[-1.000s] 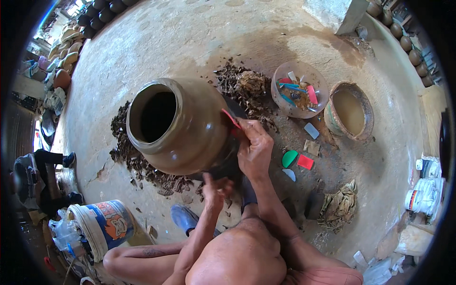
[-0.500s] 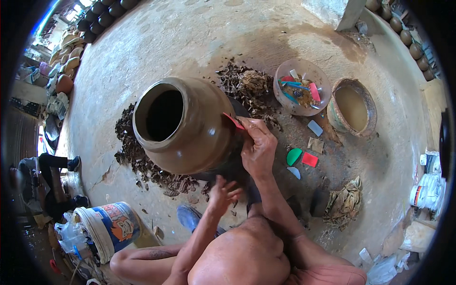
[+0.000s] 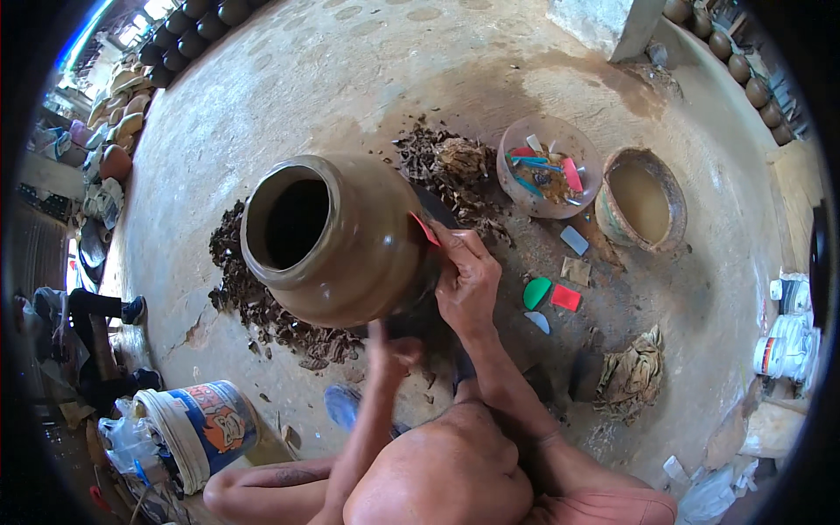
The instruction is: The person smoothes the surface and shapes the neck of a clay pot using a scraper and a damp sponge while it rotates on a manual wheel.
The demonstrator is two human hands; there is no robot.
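Note:
A large brown clay pot [image 3: 372,236], smooth and wet-looking, stands tilted in appearance with its wide round mouth toward the left. Pinched in my right hand [image 3: 470,278] is a thin red scraper [image 3: 425,229], its edge against the pot's right side wall. My left hand [image 3: 391,348] is just below the near side of the pot, smeared by motion. Its fingertips reach close to the clay; whether they touch it I cannot make out. The pot's base is mostly hidden behind its belly and my right hand.
Dark clay scraps [image 3: 302,337] lie around the pot. To the right are a clear bowl [image 3: 567,206] of tools, a pail of murky water [image 3: 646,206], a green scraper [image 3: 536,293], a red piece [image 3: 566,298] and a crumpled cloth [image 3: 632,372]. A white bucket [image 3: 197,429] stands lower left.
My left hand has moved up and left, nearer the pot's lower side. The right hand, still holding the red scraper, has shifted slightly left and down along the wall.

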